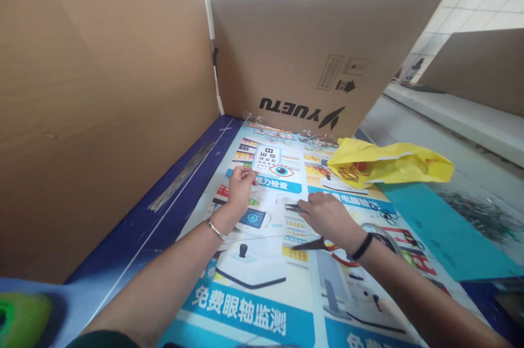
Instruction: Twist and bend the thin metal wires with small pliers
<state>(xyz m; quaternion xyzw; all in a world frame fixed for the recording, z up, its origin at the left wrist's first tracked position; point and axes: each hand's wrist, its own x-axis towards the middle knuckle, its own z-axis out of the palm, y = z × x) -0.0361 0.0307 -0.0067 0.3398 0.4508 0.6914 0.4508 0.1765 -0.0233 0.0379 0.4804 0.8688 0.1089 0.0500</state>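
Observation:
My left hand (240, 188) is closed in a pinch over the printed poster (262, 217). Whatever lies between its fingertips is too thin and small to make out. To the right, my right hand (327, 214) is wrapped round a pair of pliers (295, 208), whose dark jaws point left toward my left hand. The handles are hidden in the palm. Just below that hand, scissors (311, 245) with red handles lie on the poster, partly under the wrist.
A bundle of thin straight wires (182, 176) lies at left. Cardboard panels (278, 53) wall the left and back. At right are a yellow bag (393, 162), a teal sheet (446, 228), a heap of wire scraps (483, 214) and small black loops (388, 216).

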